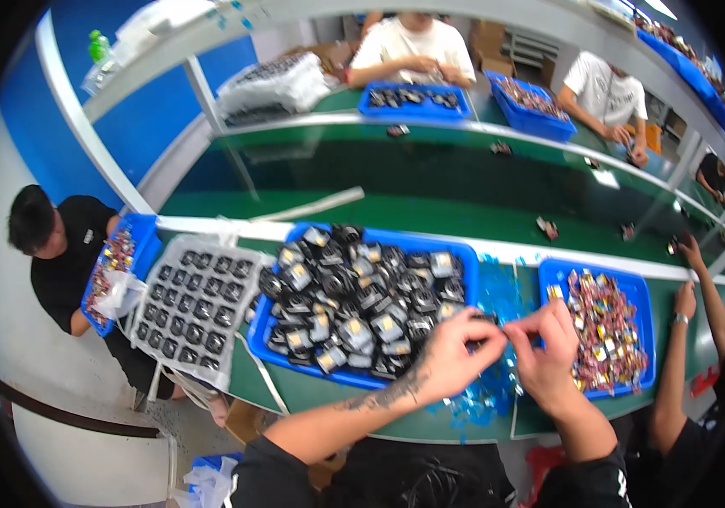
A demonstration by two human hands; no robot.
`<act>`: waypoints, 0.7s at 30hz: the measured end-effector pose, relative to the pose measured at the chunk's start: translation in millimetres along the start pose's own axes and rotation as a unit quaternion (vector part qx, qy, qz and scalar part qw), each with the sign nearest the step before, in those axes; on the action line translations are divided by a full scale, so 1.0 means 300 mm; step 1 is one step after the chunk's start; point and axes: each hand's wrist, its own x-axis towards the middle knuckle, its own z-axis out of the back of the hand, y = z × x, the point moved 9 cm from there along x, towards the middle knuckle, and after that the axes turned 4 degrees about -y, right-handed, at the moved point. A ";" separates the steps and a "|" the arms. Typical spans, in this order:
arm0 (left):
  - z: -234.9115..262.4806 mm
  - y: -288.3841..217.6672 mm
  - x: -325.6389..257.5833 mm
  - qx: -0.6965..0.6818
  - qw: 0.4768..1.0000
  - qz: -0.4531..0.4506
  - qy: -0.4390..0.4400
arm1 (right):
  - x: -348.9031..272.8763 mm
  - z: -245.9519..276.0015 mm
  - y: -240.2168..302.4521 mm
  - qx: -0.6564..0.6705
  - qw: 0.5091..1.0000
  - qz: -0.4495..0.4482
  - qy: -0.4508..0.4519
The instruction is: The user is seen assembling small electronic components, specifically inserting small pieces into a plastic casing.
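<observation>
My left hand [464, 349] and my right hand [546, 345] meet above the green bench, fingertips nearly touching. Pinched in the left fingers is a small black part [486, 318], mostly covered by them. The right thumb and forefinger are pressed together beside it; what they grip, if anything, is too small to make out. Left of my hands, a blue tray [473, 264] is heaped with black housings [337, 284], some showing silver and yellow faces. To the right stands a second blue tray [650, 339] full of small components with reddish wires [604, 330].
A white moulded tray [231, 356] holds rows of black parts at left. Blue scraps [498, 292] litter the bench between the blue trays. Beyond runs a green conveyor [430, 182] carrying scattered parts. Co-workers sit across it; a person [66, 245] carries a blue tray at left, and another person's arms [676, 364] reach in at right.
</observation>
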 end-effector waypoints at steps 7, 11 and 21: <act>0.033 0.049 0.030 -0.192 0.975 0.102 -0.040 | -0.049 -0.017 -0.038 -0.059 0.991 -0.049 0.105; -0.007 0.045 0.004 -0.238 0.962 0.136 -0.004 | -0.100 -0.049 -0.160 0.004 0.956 -0.179 0.234; -0.051 0.046 -0.003 -0.281 0.946 0.147 0.066 | -0.097 -0.044 -0.157 0.420 0.877 -0.235 0.013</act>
